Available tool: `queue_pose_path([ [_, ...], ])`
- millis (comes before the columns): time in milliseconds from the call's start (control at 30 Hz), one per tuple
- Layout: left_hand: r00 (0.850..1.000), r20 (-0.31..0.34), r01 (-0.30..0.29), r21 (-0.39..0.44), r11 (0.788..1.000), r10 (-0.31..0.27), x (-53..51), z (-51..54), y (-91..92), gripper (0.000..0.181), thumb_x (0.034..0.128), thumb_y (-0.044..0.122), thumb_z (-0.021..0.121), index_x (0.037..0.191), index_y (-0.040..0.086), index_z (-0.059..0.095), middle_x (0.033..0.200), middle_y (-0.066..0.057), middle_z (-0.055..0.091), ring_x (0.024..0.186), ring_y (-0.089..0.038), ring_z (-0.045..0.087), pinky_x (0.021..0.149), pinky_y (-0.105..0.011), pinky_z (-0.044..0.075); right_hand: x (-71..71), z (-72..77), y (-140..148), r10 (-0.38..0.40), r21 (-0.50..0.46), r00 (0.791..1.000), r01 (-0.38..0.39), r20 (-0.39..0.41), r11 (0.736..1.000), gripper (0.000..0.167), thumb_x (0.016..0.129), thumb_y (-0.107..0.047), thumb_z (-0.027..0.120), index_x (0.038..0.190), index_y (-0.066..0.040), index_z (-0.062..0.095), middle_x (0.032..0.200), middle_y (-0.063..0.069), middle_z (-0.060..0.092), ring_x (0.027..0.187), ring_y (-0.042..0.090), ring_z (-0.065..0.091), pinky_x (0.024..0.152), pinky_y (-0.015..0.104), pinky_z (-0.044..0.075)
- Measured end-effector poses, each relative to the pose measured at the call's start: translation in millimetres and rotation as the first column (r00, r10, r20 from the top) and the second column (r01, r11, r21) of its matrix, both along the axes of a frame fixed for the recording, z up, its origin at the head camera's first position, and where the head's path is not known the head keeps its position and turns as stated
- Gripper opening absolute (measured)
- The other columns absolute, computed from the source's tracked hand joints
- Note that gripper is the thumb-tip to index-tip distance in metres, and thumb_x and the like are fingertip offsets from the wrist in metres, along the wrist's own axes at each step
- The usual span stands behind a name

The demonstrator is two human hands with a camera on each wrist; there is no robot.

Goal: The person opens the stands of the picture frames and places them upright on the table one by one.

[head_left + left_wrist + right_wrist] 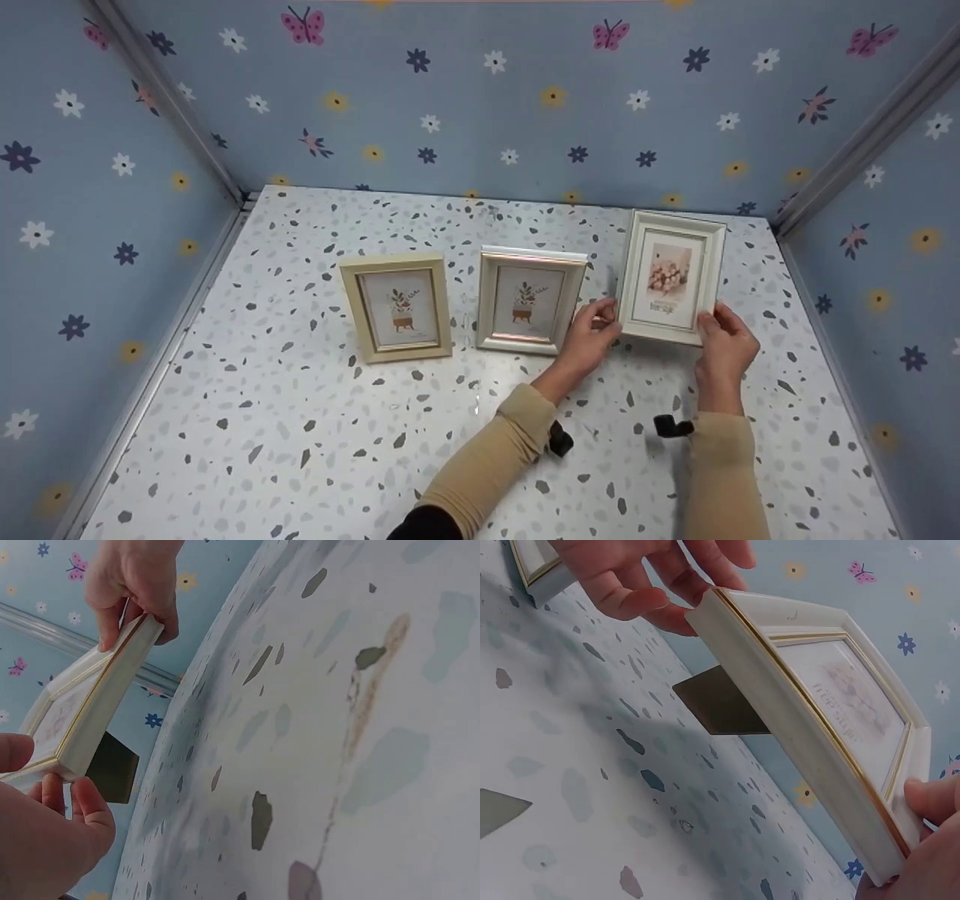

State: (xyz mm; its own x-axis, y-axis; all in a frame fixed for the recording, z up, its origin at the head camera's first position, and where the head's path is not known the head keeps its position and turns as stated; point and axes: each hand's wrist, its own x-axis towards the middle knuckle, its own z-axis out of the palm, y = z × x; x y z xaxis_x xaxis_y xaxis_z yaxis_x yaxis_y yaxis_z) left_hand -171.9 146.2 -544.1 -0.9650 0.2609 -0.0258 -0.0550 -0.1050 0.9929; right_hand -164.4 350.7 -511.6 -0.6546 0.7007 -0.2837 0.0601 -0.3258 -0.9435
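A cream picture frame [671, 277] with a pink floral print is held up off the speckled surface at the right, its dark back stand [724, 701] folded out behind. My right hand [727, 345] pinches its lower right edge, thumb on the front. At the lower left corner my left hand [589, 337] holds the frame by its edge; in the left wrist view the left fingers [90, 802] are bent under that corner. Beside my left hand stands a silvery frame [531, 300] with a potted-plant print. Further left stands a pale yellow frame [397, 307] with a similar print.
The white speckled tabletop [300, 450] lies under everything. Blue flowered panels [465, 97] rise at the back and both sides, joined by metal corner rails [161, 97]. Small black pieces [671, 426] show beside both forearms.
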Motion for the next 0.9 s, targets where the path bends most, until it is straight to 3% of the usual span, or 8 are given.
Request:
queue_pose_path([
  [167,1.0,-0.012,0.027,0.079,0.997,-0.026,1.8,0.9,-1.0,0.038,0.0968,0.011,0.066,0.133,0.011,0.056,0.117,0.001,0.058,0.097,-0.015,0.06,0.078,-0.029,0.055,10.8,-3.3,-5.2,-0.011,-0.043,0.997,0.008,-0.077,0.999,0.039,0.087,0.007,0.072,0.125,0.002,0.067,0.111,0.007,0.062,0.105,0.016,0.061,0.08,0.02,0.055],
  [333,0.999,-0.013,0.032,0.13,0.991,-0.03,3.1,-0.3,-2.0,0.042,0.095,0.008,0.068,0.135,0.004,0.056,0.12,-0.003,0.065,0.101,-0.016,0.063,0.082,-0.028,0.055,18.4,-6.3,-9.2,-0.013,-0.03,0.995,0.01,-0.094,1.0,0.034,0.087,0.005,0.073,0.12,0.001,0.069,0.107,0.007,0.064,0.1,0.016,0.062,0.078,0.019,0.054],
  [533,0.999,-0.04,0.006,0.134,0.991,-0.001,4.9,-2.8,-1.5,0.042,0.091,0.001,0.071,0.132,0.0,0.059,0.119,-0.008,0.068,0.105,-0.015,0.065,0.086,-0.027,0.055,25.6,-8.8,-9.0,-0.003,-0.021,0.996,0.001,-0.084,1.0,0.034,0.087,0.002,0.074,0.12,-0.002,0.07,0.109,0.006,0.065,0.101,0.016,0.061,0.08,0.018,0.054],
  [733,1.0,-0.024,-0.017,0.126,0.992,0.02,9.2,-4.4,-1.0,0.042,0.0882,-0.004,0.072,0.129,0.002,0.061,0.114,-0.004,0.069,0.102,-0.012,0.065,0.087,-0.026,0.054,31.7,-10.6,-6.9,0.047,0.036,0.998,-0.045,-0.043,0.998,0.036,0.088,-0.001,0.075,0.123,-0.002,0.068,0.113,0.005,0.064,0.103,0.015,0.059,0.078,0.017,0.053],
  [900,1.0,-0.02,-0.012,0.12,0.993,0.015,12.8,-4.4,-2.4,0.041,0.0872,-0.005,0.072,0.127,0.003,0.062,0.112,-0.004,0.069,0.102,-0.013,0.066,0.087,-0.026,0.054,33.0,-10.6,-7.4,0.05,0.094,0.997,-0.044,-0.065,0.995,0.037,0.087,0.001,0.074,0.123,-0.004,0.068,0.115,0.005,0.064,0.108,0.016,0.058,0.082,0.018,0.051],
])
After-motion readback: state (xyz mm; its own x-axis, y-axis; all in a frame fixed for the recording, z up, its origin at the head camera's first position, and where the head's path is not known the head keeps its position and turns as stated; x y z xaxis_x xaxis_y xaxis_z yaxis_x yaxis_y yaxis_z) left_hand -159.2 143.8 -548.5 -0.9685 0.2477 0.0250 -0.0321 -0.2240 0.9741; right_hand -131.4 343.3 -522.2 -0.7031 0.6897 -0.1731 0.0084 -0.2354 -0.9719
